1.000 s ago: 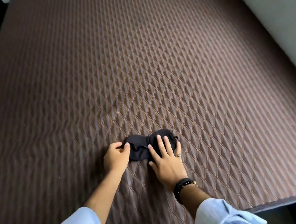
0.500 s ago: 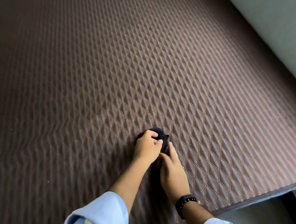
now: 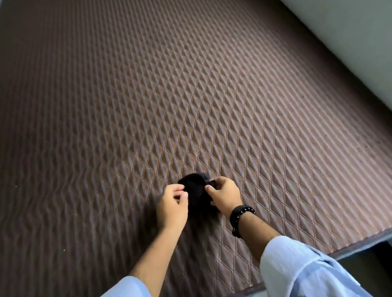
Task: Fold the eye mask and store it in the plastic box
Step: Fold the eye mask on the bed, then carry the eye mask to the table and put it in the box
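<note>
Eye mask (image 3: 196,192) is bunched into a compact dark bundle, sitting between both hands over the quilted mattress (image 3: 141,94), near its front edge. Can't tell if the bundle is touching the mattress or lifted just off it; there's a dark shadow right under and in front of it.

Left hand (image 3: 172,207): fingers curled, thumb and fingertips pinched on the left edge of the mask. Right hand (image 3: 225,197): fingers curled over the right edge, thumb pressed to the fabric, a small fold or strap end poking out just above the thumb. So both hands are clamped on the mask, one per side, close together with only the bundle between them.

Fold state: looks doubled over, roughly half-round outline at the top, but the fabric is black and detail is lost, so layer count not readable.

Right wrist carries a black beaded bracelet (image 3: 239,219). Both forearms bare up to rolled light blue sleeves (image 3: 296,268) at the bottom of the frame.

Mattress is brown with a diamond stitch pattern and fills most of the view. A pale wall (image 3: 343,24) runs along its right side. Mattress front edge shows bottom right, with a grey band beneath it.
</note>
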The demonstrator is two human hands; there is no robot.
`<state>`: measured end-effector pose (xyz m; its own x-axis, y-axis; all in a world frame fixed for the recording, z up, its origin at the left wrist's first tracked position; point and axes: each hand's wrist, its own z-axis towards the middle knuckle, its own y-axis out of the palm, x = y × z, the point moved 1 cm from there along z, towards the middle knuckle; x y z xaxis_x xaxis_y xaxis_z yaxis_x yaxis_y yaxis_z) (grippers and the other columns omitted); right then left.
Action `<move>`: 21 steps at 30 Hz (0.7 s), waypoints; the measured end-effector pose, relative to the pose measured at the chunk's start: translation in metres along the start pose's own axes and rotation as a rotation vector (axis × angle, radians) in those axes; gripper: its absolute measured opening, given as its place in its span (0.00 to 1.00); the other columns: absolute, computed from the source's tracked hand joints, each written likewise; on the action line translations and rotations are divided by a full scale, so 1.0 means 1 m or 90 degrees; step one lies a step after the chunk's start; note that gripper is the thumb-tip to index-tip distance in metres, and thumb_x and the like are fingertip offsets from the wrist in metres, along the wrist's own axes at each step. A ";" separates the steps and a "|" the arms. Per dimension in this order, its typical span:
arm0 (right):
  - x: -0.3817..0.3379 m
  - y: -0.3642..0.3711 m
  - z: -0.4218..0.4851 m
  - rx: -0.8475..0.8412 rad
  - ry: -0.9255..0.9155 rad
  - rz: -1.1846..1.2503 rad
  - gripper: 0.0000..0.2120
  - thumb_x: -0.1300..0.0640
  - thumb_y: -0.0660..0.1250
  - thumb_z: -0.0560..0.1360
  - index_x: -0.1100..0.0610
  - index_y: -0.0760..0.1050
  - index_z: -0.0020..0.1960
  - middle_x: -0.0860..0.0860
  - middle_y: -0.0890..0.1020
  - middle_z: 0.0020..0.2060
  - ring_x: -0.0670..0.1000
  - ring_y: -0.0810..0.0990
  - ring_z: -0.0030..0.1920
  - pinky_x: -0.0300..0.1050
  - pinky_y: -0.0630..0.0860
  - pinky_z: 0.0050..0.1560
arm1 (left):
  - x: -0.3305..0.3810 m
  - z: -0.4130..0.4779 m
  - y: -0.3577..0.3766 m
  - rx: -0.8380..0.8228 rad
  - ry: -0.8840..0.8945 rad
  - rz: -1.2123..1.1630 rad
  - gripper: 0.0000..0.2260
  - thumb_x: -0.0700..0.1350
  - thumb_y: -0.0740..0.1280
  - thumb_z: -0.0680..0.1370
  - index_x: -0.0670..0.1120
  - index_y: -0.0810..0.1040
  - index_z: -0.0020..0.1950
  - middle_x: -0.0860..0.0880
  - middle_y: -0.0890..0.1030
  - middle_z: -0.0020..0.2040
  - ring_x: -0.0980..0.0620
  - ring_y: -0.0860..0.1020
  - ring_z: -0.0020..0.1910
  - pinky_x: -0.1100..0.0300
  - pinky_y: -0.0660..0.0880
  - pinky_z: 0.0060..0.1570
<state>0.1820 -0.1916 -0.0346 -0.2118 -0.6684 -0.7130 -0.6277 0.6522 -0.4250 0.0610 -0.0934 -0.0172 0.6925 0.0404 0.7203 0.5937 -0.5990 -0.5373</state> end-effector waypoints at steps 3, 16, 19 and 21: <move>0.006 -0.006 -0.015 -0.024 0.055 0.226 0.05 0.63 0.66 0.80 0.56 0.75 0.46 0.57 0.82 0.50 0.51 0.83 0.44 0.43 0.82 0.38 | 0.005 -0.008 -0.004 0.029 -0.171 -0.110 0.21 0.50 0.72 0.80 0.45 0.76 0.70 0.46 0.82 0.64 0.43 0.82 0.61 0.51 0.78 0.61; -0.017 -0.224 -0.203 0.030 -0.037 0.458 0.15 0.46 0.71 0.78 0.53 0.79 0.61 0.51 0.87 0.53 0.50 0.87 0.49 0.49 0.82 0.46 | 0.191 -0.174 0.027 -0.452 0.118 -0.148 0.09 0.38 0.65 0.84 0.48 0.78 0.62 0.44 0.83 0.62 0.45 0.83 0.59 0.52 0.84 0.53; -0.002 -0.312 -0.289 0.160 -0.053 0.433 0.12 0.53 0.70 0.80 0.62 0.80 0.58 0.55 0.85 0.46 0.51 0.85 0.44 0.46 0.83 0.41 | 0.250 -0.265 0.052 -0.598 0.227 -0.048 0.11 0.35 0.64 0.84 0.41 0.77 0.66 0.43 0.83 0.56 0.47 0.82 0.52 0.60 0.80 0.38; 0.015 -0.365 -0.353 0.264 -0.080 0.376 0.10 0.60 0.69 0.80 0.66 0.80 0.57 0.54 0.83 0.44 0.50 0.80 0.44 0.45 0.78 0.42 | 0.284 -0.335 0.069 -0.679 0.290 0.000 0.11 0.34 0.64 0.84 0.39 0.76 0.66 0.42 0.83 0.54 0.47 0.81 0.49 0.60 0.79 0.35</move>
<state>0.1429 -0.5660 0.3067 -0.3241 -0.1330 -0.9366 -0.0951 0.9896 -0.1076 0.1615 -0.3913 0.2975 0.3518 -0.1212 0.9282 -0.2033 -0.9778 -0.0506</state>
